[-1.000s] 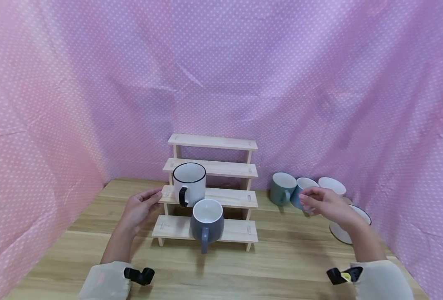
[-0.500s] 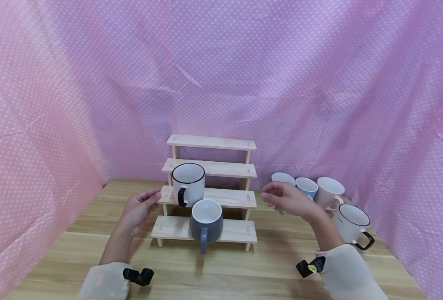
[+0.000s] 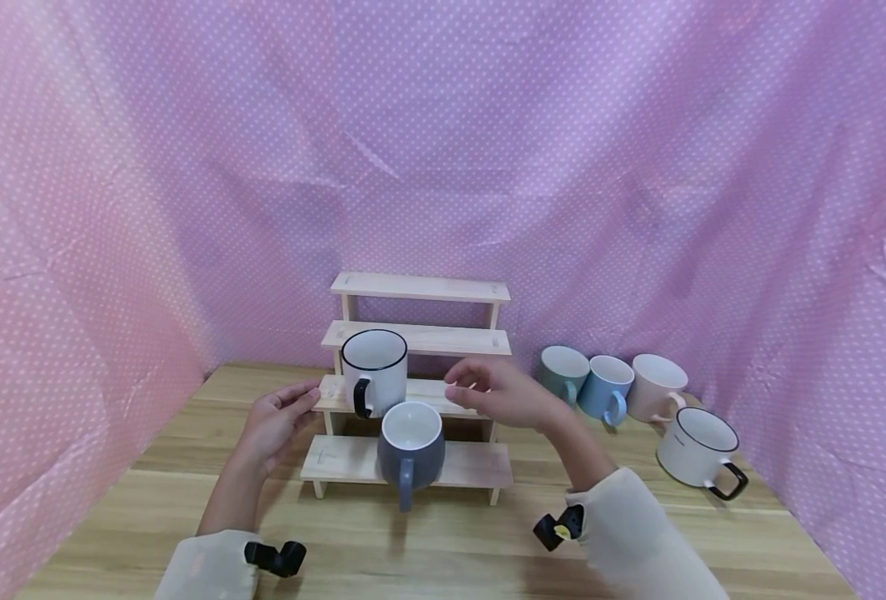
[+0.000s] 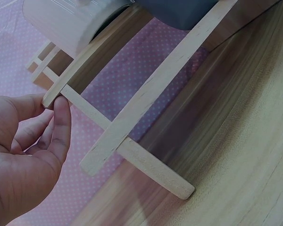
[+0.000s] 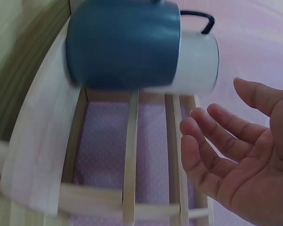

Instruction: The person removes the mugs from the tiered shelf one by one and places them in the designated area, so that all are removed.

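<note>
My left hand [image 3: 273, 425] pinches the left end of a tier of the stepped wooden shelf [image 3: 337, 454]; in the left wrist view, the board end [image 4: 54, 96] sits between thumb and fingers. On that tier stands a white mug [image 3: 367, 379] with black rim and handle. A grey-blue mug [image 3: 411, 458] is on the lowest tier, its handle towards me. My right hand [image 3: 506, 393] hovers by the right part of the shelf, holding nothing. From the right wrist, its fingers [image 5: 221, 155] look loosely bent, apart from the grey-blue mug [image 5: 122, 44].
Along the back right of the wooden table [image 3: 443, 550] stand a green mug [image 3: 563, 371], a light blue mug [image 3: 606, 390] and a pale pink mug [image 3: 656, 387]. Nearer, a white black-rimmed mug [image 3: 698, 448] stands by the right edge. Pink dotted cloth [image 3: 427, 167] hangs behind.
My right hand has moved left from in front of the mugs at the right to the shelf, uncovering those mugs. The left hand keeps its hold on the shelf.
</note>
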Motion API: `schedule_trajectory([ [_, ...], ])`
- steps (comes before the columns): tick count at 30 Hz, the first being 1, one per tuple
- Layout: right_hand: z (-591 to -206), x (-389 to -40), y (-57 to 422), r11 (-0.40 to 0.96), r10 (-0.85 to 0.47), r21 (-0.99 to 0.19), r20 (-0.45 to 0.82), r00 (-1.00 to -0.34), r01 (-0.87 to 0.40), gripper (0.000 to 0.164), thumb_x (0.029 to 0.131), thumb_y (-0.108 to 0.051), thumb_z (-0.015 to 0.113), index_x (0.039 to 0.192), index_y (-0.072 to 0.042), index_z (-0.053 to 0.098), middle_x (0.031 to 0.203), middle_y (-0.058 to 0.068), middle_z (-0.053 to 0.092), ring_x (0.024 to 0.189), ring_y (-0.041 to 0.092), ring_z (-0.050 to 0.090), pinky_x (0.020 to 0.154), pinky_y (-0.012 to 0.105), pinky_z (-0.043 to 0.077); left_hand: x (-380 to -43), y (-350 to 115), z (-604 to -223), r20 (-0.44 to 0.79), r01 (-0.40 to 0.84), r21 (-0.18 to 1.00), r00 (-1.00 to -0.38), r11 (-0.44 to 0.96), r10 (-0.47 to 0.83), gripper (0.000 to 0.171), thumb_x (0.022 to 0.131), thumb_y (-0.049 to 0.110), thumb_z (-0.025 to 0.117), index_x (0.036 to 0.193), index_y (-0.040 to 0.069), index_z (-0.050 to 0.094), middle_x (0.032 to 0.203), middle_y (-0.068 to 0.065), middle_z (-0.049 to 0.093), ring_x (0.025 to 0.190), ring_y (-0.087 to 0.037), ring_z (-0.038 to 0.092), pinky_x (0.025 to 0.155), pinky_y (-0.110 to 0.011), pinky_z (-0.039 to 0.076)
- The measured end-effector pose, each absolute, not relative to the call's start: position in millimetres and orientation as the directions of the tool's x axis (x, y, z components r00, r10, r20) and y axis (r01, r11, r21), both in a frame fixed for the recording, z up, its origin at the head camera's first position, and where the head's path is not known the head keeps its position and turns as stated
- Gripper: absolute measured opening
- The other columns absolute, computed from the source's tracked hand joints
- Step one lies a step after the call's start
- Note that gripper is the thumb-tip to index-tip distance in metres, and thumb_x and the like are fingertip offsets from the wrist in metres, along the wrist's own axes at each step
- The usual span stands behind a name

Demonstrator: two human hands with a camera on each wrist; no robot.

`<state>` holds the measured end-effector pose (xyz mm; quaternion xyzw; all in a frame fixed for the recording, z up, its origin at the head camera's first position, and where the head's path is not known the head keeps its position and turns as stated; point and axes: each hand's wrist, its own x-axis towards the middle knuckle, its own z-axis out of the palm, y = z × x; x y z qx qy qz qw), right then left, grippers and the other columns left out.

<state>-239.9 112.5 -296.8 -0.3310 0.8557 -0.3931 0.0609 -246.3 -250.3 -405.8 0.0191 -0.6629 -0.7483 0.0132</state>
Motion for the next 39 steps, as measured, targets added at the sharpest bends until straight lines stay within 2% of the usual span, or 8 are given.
schedule_trajectory([
  [6, -295.7, -236.6, 85.1, 0.501, -0.635, -0.674, 0.14, -0.76, -0.543, 0.028, 0.102, -0.03, 0.066, 0.122, -0.011, 0.069, 0.107, 0.0, 0.07, 0.095, 0.02, 0.064, 0.077, 0.032, 0.057, -245.3, -249.9, -404.4, -0.002, 0.004, 0.992, -0.999, -0.122, -0.046, 0.053, 0.104, 0.014, 0.063, 0.146, -0.012, 0.043, 0.112, 0.003, 0.064, 0.099, -0.004, 0.065, 0.097, -0.022, 0.056],
  [20, -298.8, -233.0, 43.5, 0.425, -0.703, -0.688, 0.157, -0.693, -0.588, 0.031, 0.102, -0.032, 0.066, 0.126, -0.013, 0.069, 0.107, -0.007, 0.069, 0.092, 0.017, 0.064, 0.074, 0.028, 0.057, -245.5, -248.9, -402.7, -0.005, 0.001, 0.992, -0.999, -0.123, -0.047, 0.052, 0.104, 0.013, 0.062, 0.146, -0.012, 0.044, 0.112, 0.004, 0.064, 0.098, -0.004, 0.065, 0.098, -0.024, 0.056],
  [25, -300.3, -234.8, 33.0, 0.394, -0.727, -0.698, 0.161, -0.667, -0.598, 0.03, 0.102, -0.031, 0.066, 0.125, -0.012, 0.069, 0.106, -0.006, 0.07, 0.091, 0.013, 0.065, 0.079, 0.025, 0.057, -245.4, -249.5, -403.6, -0.013, -0.006, 0.991, -0.999, -0.134, -0.045, 0.053, 0.104, 0.013, 0.063, 0.146, -0.012, 0.044, 0.112, 0.003, 0.064, 0.098, -0.005, 0.066, 0.098, -0.023, 0.056],
  [35, -298.6, -235.3, 22.5, 0.401, -0.754, -0.727, 0.084, -0.652, -0.558, 0.022, 0.1, -0.03, 0.069, 0.117, -0.017, 0.071, 0.109, -0.009, 0.07, 0.099, 0.012, 0.066, 0.081, 0.025, 0.057, -245.8, -248.8, -405.0, -0.011, -0.003, 0.99, -0.999, -0.144, -0.053, 0.052, 0.103, 0.013, 0.064, 0.145, -0.013, 0.045, 0.111, 0.002, 0.064, 0.099, -0.005, 0.066, 0.096, -0.022, 0.056],
  [39, -296.5, -237.5, 22.4, 0.381, -0.784, -0.744, 0.055, -0.618, -0.549, 0.02, 0.101, -0.025, 0.068, 0.117, -0.013, 0.071, 0.107, -0.006, 0.067, 0.094, 0.012, 0.065, 0.078, 0.025, 0.057, -245.6, -248.9, -404.1, -0.011, -0.004, 0.989, -0.999, -0.147, -0.049, 0.053, 0.104, 0.014, 0.063, 0.145, -0.013, 0.044, 0.112, 0.002, 0.063, 0.099, -0.005, 0.066, 0.096, -0.021, 0.056],
])
